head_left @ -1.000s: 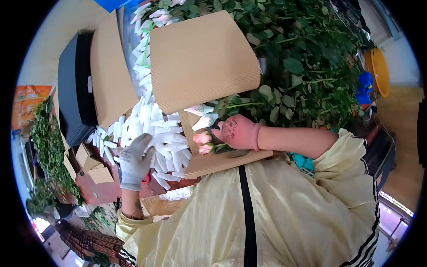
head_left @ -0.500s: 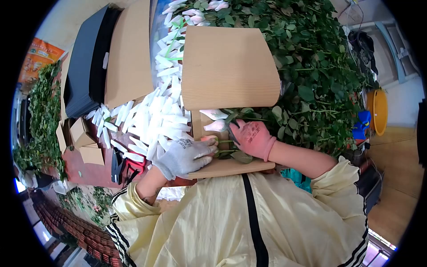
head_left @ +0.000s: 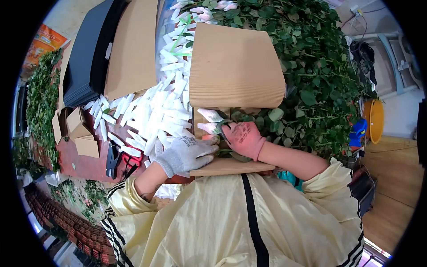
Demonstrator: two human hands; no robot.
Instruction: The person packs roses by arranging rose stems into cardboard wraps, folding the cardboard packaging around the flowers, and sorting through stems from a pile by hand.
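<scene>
Centrally, hands: two, both gloved; the left hand (head_left: 184,155) lies palm-down, fingers extended over one bloom; the right hand (head_left: 243,138) bends over the stems beside it. From where I stand I cannot tell whether either grips, the undersides being hidden.
Rose heads: three, near the hands, upon brown card; two netted roses (head_left: 210,115), side by side, and one bare bloom (head_left: 208,137) at the left fingers.
Corrugated cardboard: an upper sheet (head_left: 235,66) just beyond the netted roses, and a lower flap (head_left: 231,167) against the person's jacket (head_left: 209,218).
White sleeves (head_left: 155,113): many, too heaped to count, left of the roses.
Black stack (head_left: 89,53): one, sheets uncounted, beside a tall brown panel (head_left: 133,49).
Tools on the red surface (head_left: 80,167): one black clip-like tool (head_left: 112,160), near one red object (head_left: 134,153).
Foliage (head_left: 311,58): dense, at right.
Obstructions: the left hand covers most of the bare bloom; the right hand masks stems.
</scene>
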